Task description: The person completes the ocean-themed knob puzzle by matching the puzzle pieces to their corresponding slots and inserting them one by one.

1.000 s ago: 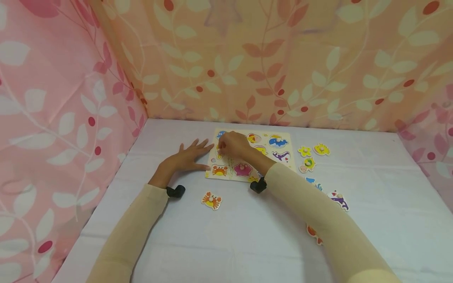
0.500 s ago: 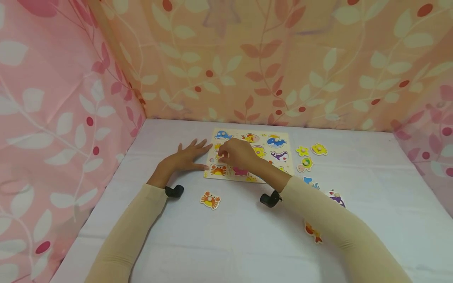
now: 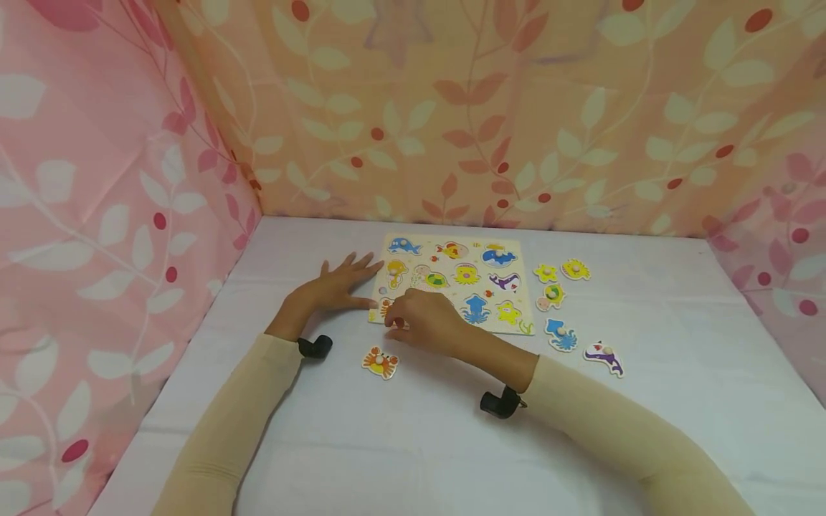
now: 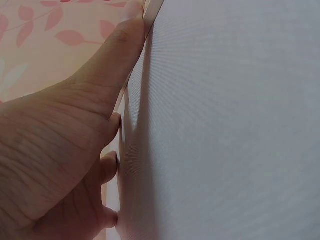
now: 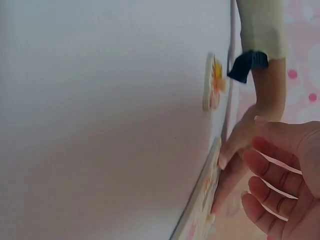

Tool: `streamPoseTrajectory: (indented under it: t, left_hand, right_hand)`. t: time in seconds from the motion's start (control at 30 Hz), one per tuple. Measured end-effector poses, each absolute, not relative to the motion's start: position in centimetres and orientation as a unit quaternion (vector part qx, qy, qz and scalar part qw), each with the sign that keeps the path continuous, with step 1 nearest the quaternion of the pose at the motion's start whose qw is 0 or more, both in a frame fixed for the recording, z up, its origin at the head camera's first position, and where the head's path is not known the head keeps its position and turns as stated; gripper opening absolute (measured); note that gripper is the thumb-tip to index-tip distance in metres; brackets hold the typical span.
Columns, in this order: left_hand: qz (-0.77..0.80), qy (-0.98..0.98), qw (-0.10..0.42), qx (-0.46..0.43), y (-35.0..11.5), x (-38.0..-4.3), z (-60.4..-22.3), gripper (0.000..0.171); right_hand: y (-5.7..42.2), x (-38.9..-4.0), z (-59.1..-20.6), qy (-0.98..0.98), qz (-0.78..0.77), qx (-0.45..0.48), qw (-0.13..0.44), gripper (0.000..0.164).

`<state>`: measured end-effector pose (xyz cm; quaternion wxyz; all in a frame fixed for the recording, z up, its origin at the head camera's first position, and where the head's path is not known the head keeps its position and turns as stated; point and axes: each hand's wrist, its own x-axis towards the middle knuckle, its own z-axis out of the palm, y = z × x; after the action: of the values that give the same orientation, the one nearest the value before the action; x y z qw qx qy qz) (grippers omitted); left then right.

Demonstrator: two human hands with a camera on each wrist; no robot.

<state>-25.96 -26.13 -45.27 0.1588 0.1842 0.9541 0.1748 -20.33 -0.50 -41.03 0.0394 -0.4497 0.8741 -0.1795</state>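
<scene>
A wooden knob puzzle board [image 3: 461,242] with sea-animal shapes lies on the table. My left hand [image 3: 334,287] is spread flat at its left side, thumb and fingertips touching the edge. In the left wrist view the thumb [image 4: 107,60] lies along that edge. My right hand [image 3: 426,322] hovers over the board's front left part, partly hiding the printed crab. Its fingers [image 5: 272,170] bend loosely in the right wrist view, with nothing between them. Just in front of the board lies a loose crab piece [image 3: 381,362]. A yellow seahorse [image 3: 396,274] shows at the board's left side.
Right of the board lie a star piece [image 3: 545,273], a yellow fish piece [image 3: 576,269], a turtle piece [image 3: 551,296], a squid piece [image 3: 561,335] and a purple whale piece [image 3: 604,357]. Patterned cloth [image 3: 452,107] hangs behind the table and at both sides.
My right hand has left the seahorse and come toward the board's front edge, near the loose crab piece. The left hand keeps its place. The right sleeve now covers the loose orange piece.
</scene>
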Motion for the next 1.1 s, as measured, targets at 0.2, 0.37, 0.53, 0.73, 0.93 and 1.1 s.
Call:
streamPoseTrajectory:
  t: [0.2, 0.37, 0.53, 0.73, 0.93, 1.1]
  left_hand:
    - [0.173, 0.954, 0.160, 0.185, -26.1, -26.0, -45.6, 0.094]
    - [0.173, 0.955, 0.160, 0.182, -26.1, -26.0, -45.6, 0.094]
    - [0.173, 0.955, 0.160, 0.182, -26.1, -25.9, -45.5, 0.094]
    - [0.179, 0.953, 0.160, 0.183, -26.1, -25.7, -45.3, 0.094]
    - [0.181, 0.953, 0.159, 0.184, -26.1, -25.6, -45.1, 0.094]
    - [0.178, 0.955, 0.157, 0.180, -26.1, -25.6, -45.0, 0.093]
  right_hand:
    - [-1.1, -18.5, -41.7, 0.867, -0.178, -0.458, 0.084, 0.019]
    - [-1.4, -17.9, -42.1, 0.866, -0.170, -0.460, 0.099, 0.019]
    - [-1.7, -17.6, -42.5, 0.863, -0.154, -0.470, 0.100, 0.014]
    - [-2.1, -17.2, -42.7, 0.863, -0.143, -0.475, 0.096, 0.017]
    - [-2.4, -17.1, -42.7, 0.872, -0.134, -0.462, 0.091, 0.015]
    - [-2.6, -17.1, -42.7, 0.879, -0.125, -0.453, 0.084, 0.015]
